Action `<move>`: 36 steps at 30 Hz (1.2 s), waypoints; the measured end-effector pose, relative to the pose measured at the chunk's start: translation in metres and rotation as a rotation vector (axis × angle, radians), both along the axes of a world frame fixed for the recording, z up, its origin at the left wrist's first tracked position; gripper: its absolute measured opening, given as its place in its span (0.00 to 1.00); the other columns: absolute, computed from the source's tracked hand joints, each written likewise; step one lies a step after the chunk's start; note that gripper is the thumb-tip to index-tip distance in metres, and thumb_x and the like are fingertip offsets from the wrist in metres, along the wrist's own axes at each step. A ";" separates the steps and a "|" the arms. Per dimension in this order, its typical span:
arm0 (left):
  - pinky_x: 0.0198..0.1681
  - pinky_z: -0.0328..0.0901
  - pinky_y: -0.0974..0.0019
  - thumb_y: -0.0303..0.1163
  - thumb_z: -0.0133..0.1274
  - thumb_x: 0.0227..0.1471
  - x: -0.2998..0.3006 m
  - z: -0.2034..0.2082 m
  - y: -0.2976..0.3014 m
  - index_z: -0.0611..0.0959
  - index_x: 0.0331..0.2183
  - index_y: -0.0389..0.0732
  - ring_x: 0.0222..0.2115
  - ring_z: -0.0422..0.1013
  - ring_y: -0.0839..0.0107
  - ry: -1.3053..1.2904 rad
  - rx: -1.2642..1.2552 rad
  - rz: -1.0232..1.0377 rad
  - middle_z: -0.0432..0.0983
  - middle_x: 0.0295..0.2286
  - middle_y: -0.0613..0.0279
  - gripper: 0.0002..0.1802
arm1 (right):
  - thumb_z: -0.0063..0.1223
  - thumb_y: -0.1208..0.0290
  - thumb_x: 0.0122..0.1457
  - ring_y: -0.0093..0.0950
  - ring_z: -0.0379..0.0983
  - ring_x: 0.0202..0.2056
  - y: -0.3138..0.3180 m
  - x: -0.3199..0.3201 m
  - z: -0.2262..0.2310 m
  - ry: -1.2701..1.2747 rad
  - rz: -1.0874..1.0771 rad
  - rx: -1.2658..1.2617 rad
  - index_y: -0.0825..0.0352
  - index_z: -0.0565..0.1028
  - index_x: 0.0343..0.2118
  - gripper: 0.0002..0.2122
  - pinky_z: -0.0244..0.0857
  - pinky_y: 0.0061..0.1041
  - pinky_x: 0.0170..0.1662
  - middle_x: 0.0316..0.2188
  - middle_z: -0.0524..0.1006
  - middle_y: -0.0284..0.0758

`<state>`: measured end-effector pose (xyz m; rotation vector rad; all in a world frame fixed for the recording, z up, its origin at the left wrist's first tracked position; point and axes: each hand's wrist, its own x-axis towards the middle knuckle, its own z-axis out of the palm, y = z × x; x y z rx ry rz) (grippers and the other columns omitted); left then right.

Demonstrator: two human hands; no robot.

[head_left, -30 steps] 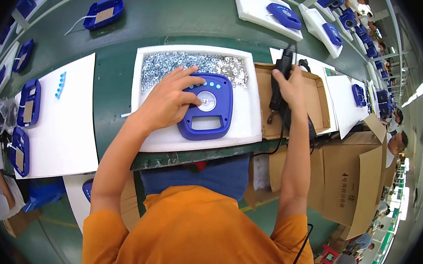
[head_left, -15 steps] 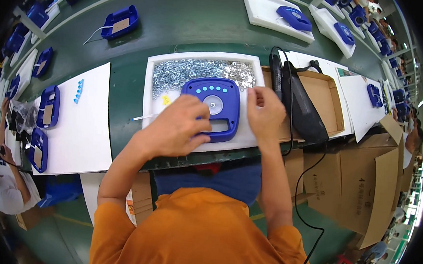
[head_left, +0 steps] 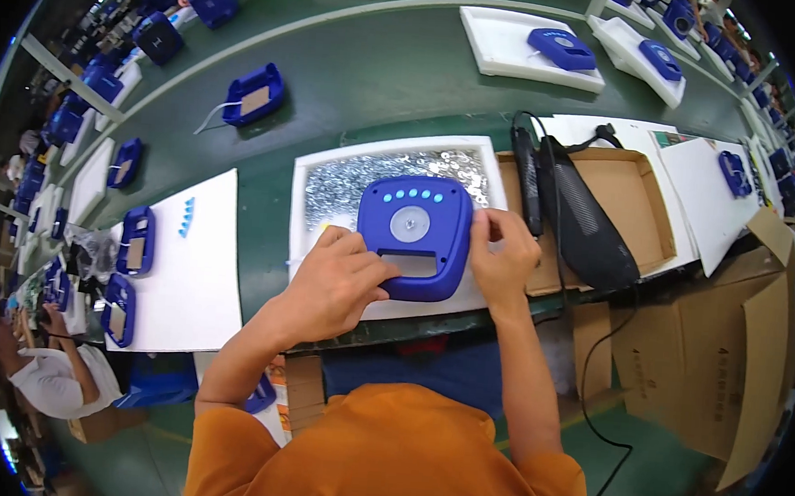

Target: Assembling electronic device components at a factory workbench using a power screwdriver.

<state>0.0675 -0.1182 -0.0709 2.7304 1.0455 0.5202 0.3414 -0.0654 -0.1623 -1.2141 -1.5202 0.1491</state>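
Note:
A blue plastic housing [head_left: 459, 243] has a row of light-blue buttons, a clear round disc in the middle and a rectangular opening at its lower part. It rests over a white foam tray [head_left: 405, 143] full of small metal washers [head_left: 328, 183]. My left hand [head_left: 338, 281] is closed on the housing's lower left side, its fingers by the opening. At the right edge, my right hand [head_left: 505, 255] has its thumb and fingers bent together against the housing. Whether a small part is also between those fingers is hidden.
Right of the tray are a cardboard tray [head_left: 636, 191] and a black mesh pouch [head_left: 588, 220] with a cable. A white board [head_left: 194, 280] at left carries blue housings [head_left: 137, 241] and a light-blue button strip [head_left: 187, 218]. A co-worker [head_left: 61, 372] sits at far left.
My right hand has come in to the housing's right edge. My left hand has shifted down its left side, uncovering more of the opening. The whole view has swung slightly.

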 end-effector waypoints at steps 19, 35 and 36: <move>0.62 0.73 0.49 0.29 0.67 0.63 0.020 -0.042 0.171 0.89 0.55 0.39 0.59 0.79 0.44 -0.266 0.100 0.194 0.84 0.58 0.46 0.19 | 0.71 0.77 0.59 0.36 0.81 0.25 -0.012 -0.001 0.003 0.009 0.095 0.156 0.62 0.82 0.32 0.05 0.73 0.34 0.28 0.26 0.83 0.33; 0.74 0.67 0.46 0.29 0.56 0.66 0.088 -0.087 -0.037 0.90 0.55 0.38 0.72 0.69 0.49 0.409 0.188 -0.541 0.73 0.70 0.52 0.19 | 0.66 0.72 0.65 0.30 0.82 0.24 -0.270 0.156 -0.188 0.352 -0.508 -0.674 0.66 0.86 0.35 0.04 0.74 0.30 0.30 0.23 0.83 0.39; 0.74 0.67 0.46 0.30 0.55 0.67 0.087 -0.093 -0.036 0.89 0.58 0.40 0.73 0.66 0.48 0.474 0.210 -0.545 0.70 0.72 0.56 0.21 | 0.66 0.71 0.66 0.29 0.83 0.25 -0.277 0.178 -0.223 0.353 -0.633 -0.694 0.66 0.86 0.37 0.05 0.74 0.29 0.32 0.23 0.84 0.38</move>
